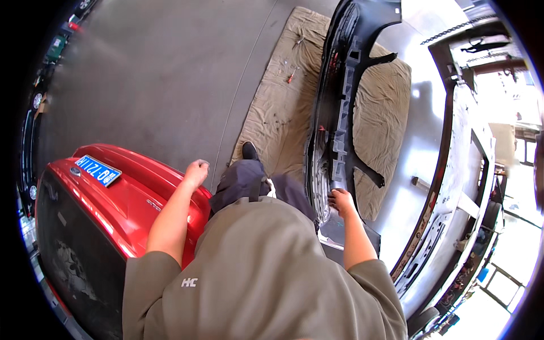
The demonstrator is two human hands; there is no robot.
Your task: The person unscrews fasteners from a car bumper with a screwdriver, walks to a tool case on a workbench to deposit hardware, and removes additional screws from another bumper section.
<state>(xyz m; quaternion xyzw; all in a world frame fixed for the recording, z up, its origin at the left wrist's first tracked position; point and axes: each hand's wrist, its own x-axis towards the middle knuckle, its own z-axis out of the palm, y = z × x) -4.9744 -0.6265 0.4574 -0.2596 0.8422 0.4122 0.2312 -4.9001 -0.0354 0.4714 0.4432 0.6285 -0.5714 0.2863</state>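
Observation:
My left hand is held out beside the rear of a red car, fingers curled in, with nothing visible in it. To my right stretches a long black bumper, its ribbed inner side showing. My right hand is over the near end of this bumper, fingers bent toward its inner edge. Whether they touch the bumper or hold something small cannot be made out. A tan padded cloth lies on the floor under the bumper. On it are a screwdriver with a red handle and several small dark bits.
A dark shoe of mine is at the cloth's near edge. Farther right stands a bare vehicle body frame with chains near its top. Grey floor spreads ahead to the left. Parked cars line the far left.

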